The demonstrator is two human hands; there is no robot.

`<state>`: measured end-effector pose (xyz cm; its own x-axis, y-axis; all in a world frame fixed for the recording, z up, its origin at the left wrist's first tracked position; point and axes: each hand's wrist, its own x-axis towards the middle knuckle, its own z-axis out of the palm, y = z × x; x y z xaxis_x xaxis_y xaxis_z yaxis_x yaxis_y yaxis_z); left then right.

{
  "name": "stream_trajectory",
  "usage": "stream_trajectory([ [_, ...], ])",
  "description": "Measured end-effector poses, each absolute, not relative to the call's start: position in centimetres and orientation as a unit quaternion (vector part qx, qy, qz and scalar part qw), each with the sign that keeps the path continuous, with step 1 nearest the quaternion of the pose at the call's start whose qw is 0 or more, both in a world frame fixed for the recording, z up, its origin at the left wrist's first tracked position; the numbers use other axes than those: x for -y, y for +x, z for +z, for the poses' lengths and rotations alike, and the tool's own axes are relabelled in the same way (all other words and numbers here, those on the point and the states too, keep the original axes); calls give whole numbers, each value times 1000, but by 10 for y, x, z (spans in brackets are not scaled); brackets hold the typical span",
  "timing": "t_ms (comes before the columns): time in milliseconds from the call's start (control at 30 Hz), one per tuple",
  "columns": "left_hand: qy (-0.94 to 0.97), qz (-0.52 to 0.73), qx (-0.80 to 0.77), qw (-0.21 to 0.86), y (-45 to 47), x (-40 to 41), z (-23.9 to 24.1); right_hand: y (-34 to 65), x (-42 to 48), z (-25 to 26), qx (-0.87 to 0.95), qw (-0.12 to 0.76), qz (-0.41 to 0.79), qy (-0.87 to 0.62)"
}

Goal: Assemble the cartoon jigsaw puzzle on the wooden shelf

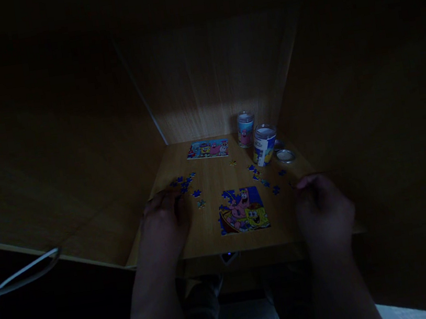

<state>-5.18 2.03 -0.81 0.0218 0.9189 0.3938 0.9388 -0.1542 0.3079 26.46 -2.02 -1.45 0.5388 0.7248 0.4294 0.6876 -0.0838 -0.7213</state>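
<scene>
A partly built cartoon jigsaw (243,211) lies near the front edge of a small wooden desk (216,180). My left hand (164,224) rests on the desk to its left, fingers curled, next to a cluster of loose blue pieces (183,183). My right hand (323,212) hovers at the jigsaw's right, fingers bent, close to more scattered pieces (269,180). In the dim light I cannot tell whether either hand holds a piece.
A finished small puzzle picture (207,149) lies at the back. Two printed cans (246,129) (264,144) stand at the back right beside two round lids (285,155). Wooden walls enclose the desk on three sides. A white cable (2,294) hangs at the lower left.
</scene>
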Motion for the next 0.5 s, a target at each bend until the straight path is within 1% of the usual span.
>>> stream_trajectory([
  [100,-711,-254,655,27,-51,-21,-9,260,15,-14,559,353,41,-749],
  [167,-711,-254,655,29,-51,-21,-9,259,13,-13,584,302,50,-752],
  [367,-724,-240,645,42,-54,-22,-14,259,12,-10,591,293,62,-749],
  [500,-728,-264,631,51,-56,-24,-18,259,13,-8,592,286,67,-751],
])
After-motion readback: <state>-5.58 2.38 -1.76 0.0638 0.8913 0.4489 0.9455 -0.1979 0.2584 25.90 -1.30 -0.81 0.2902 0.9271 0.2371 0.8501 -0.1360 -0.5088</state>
